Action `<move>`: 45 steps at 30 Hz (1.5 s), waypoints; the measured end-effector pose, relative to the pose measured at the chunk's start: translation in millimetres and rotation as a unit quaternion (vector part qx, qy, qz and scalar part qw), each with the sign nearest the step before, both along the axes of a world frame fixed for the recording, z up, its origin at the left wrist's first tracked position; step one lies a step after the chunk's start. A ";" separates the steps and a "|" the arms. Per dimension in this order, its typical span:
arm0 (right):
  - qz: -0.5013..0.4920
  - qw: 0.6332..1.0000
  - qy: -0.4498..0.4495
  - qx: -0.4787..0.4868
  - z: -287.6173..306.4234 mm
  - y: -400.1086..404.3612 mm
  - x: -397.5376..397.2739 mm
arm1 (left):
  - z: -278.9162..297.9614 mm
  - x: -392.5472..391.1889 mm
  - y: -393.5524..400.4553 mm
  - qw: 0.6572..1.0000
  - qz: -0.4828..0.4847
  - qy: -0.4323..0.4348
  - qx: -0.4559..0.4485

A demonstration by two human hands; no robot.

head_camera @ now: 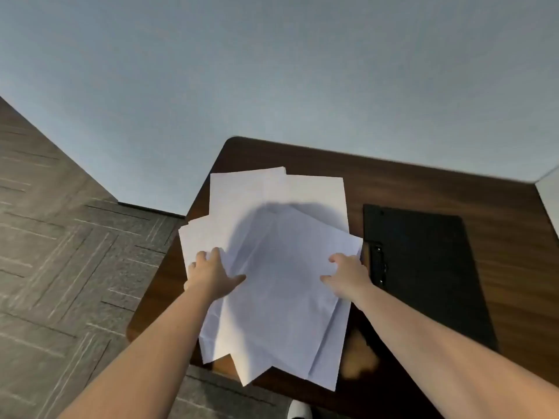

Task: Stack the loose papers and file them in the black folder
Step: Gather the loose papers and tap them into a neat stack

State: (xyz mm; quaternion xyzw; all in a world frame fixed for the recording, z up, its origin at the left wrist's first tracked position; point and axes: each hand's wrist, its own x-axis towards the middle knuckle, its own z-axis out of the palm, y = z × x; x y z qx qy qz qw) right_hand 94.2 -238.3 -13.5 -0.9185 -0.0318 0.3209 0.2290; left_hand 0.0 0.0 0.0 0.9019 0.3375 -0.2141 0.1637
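Loosely fanned white papers [278,267], black folder [423,267] just beside.

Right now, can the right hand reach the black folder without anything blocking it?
Probably yes. The right hand rests on the right side of the loose papers, and the black folder lies flat just beside it on the wooden table, with nothing between them.

The loose papers [272,267] hide the desk's [423,182] left-centre surface and overlap the black folder's [423,267] left edge. Lower sheets are mostly covered by upper ones. The desk's right edge is cut off by the frame; both forearms leave at the bottom.
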 end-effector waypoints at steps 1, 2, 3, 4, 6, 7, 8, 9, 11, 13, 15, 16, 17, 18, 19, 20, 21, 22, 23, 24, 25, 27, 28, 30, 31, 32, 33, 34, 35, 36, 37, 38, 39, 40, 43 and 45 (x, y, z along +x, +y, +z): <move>-0.004 1.000 0.002 -0.014 -2.4 1.1 0.1 | -3.5 0.4 5.3 0.999 0.051 0.002 -0.003; -0.024 0.999 -0.003 -0.026 -5.9 2.0 1.3 | -5.4 0.9 9.8 0.994 0.109 0.005 -0.014; -0.041 0.999 -0.001 -0.030 -9.0 2.1 0.5 | -9.2 0.7 13.9 0.987 0.159 0.007 -0.033; -0.056 0.998 -0.001 -0.031 -11.6 2.8 0.4 | -10.7 1.6 18.3 0.979 0.198 0.013 -0.049; -0.093 0.995 -0.022 -0.032 -15.6 7.5 3.4 | -16.3 6.9 23.2 0.971 0.234 0.007 -0.053; -0.111 0.993 -0.032 -0.028 -16.8 9.9 5.9 | -19.7 9.4 25.3 0.966 0.251 -0.016 -0.056; -0.129 0.991 -0.041 -0.017 -17.0 12.5 9.4 | -20.7 12.9 27.2 0.958 0.277 -0.047 -0.063; -0.148 0.988 -0.042 -0.002 -17.9 14.7 13.4 | -22.0 16.6 29.8 0.944 0.307 -0.083 -0.086; -0.158 0.986 -0.044 0.021 -20.2 19.8 22.1 | -22.0 25.0 35.9 0.922 0.334 -0.136 -0.140; -0.134 0.989 -0.047 0.025 -20.5 26.3 29.9 | -23.6 32.5 39.6 0.919 0.311 -0.152 -0.188; -0.119 0.991 -0.049 0.035 -20.9 33.7 35.9 | -24.0 38.4 38.4 0.923 0.277 -0.152 -0.222; -0.115 0.991 -0.052 0.041 -21.0 37.2 38.5 | -23.7 40.7 35.8 0.924 0.265 -0.149 -0.234; -0.108 0.992 -0.056 0.042 -20.8 40.8 40.9 | -24.7 43.3 33.3 0.927 0.254 -0.144 -0.236; -0.100 0.992 -0.059 0.040 -21.0 43.9 43.4 | -25.0 46.5 31.0 0.935 0.243 -0.132 -0.222; -0.090 0.993 -0.062 0.035 -21.2 46.8 45.6 | -25.9 49.9 29.2 0.946 0.232 -0.115 -0.193; -0.081 0.994 -0.062 0.030 -21.3 49.8 47.0 | -25.0 52.7 26.6 0.955 0.227 -0.103 -0.163; -0.075 0.995 -0.063 0.024 -20.9 51.9 47.8 | -24.7 55.5 23.8 0.956 0.229 -0.101 -0.150; -0.072 0.995 -0.064 0.015 -20.3 52.9 48.0 | -24.4 58.4 21.3 0.953 0.237 -0.108 -0.157; -0.069 0.996 -0.064 0.003 -20.8 53.7 48.0 | -24.5 61.2 19.4 0.944 0.249 -0.121 -0.180; -0.066 0.996 -0.066 -0.004 -21.4 53.8 48.0 | -25.7 63.6 18.7 0.930 0.266 -0.136 -0.214; -0.064 0.996 -0.067 -0.006 -22.6 54.0 48.1 | -27.7 65.4 18.9 0.914 0.282 -0.153 -0.248; -0.060 0.996 -0.071 0.008 -25.5 53.6 49.8 | -29.2 66.2 19.1 0.881 0.313 -0.172 -0.311; -0.062 0.995 -0.074 0.024 -27.8 52.8 51.5 | -30.6 65.5 19.0 0.866 0.324 -0.174 -0.338; -0.082 0.992 -0.070 0.062 -29.4 51.0 54.9 | -34.8 64.3 16.9 0.840 0.335 -0.175 -0.390; -0.099 0.990 -0.061 0.083 -28.9 50.9 55.7 | -37.2 64.0 15.4 0.824 0.340 -0.175 -0.418; -0.108 0.987 -0.059 0.104 -29.7 50.6 56.2 | -38.6 63.8 13.7 0.811 0.344 -0.174 -0.440; -0.110 0.985 -0.062 0.115 -29.7 50.7 56.5 | -39.2 64.3 11.7 0.805 0.345 -0.171 -0.452; -0.102 0.986 -0.067 0.117 -30.8 51.1 57.4 | -40.3 64.7 10.3 0.806 0.344 -0.167 -0.452; -0.090 0.987 -0.070 0.116 -31.3 51.6 57.5 | -41.4 65.1 9.1 0.810 0.342 -0.167 -0.447; -0.082 0.987 -0.070 0.118 -30.3 52.6 57.4 | -41.2 65.3 7.8 0.813 0.340 -0.169 -0.440; -0.081 0.988 -0.071 0.113 -30.2 52.8 58.2 | -41.2 65.8 6.7 0.815 0.337 -0.175 -0.437; -0.080 0.988 -0.078 0.103 -30.9 52.2 60.1 | -40.7 65.7 6.1 0.816 0.334 -0.185 -0.434; -0.086 0.989 -0.082 0.086 -29.5 51.0 61.4 | -39.8 65.0 6.0 0.814 0.329 -0.198 -0.436; -0.102 0.989 -0.081 0.073 -29.6 48.3 63.2 | -37.6 63.6 5.4 0.809 0.322 -0.214 -0.443; -0.176 0.973 -0.031 0.146 -26.5 41.9 66.1 | -28.3 59.4 5.2 0.782 0.285 -0.263 -0.488; -0.229 0.928 0.022 0.294 -20.7 38.9 68.7 | -21.7 59.9 7.6 0.773 0.243 -0.288 -0.511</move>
